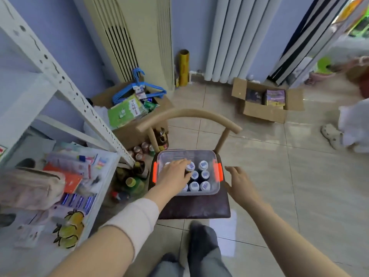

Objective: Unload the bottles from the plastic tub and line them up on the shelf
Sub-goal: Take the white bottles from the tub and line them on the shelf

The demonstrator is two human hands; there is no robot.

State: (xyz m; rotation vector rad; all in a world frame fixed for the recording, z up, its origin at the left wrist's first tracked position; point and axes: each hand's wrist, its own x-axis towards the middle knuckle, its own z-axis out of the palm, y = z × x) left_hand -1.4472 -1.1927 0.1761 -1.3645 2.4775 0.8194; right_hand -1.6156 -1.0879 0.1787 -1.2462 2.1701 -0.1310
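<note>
While my left hand (pixel 175 173) lies over a bottle (pixel 190 166) in the plastic tub (pixel 199 152), grip unclear, my right hand (pixel 238 182) hovers open just right of it, probably to steady it.

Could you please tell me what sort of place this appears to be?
Probably a room in a home used for storing goods, perhaps a small stockroom: a white slotted metal shelf rack, an open cardboard box on the tiled floor, and a wall radiator beside a standing air conditioner.
</note>
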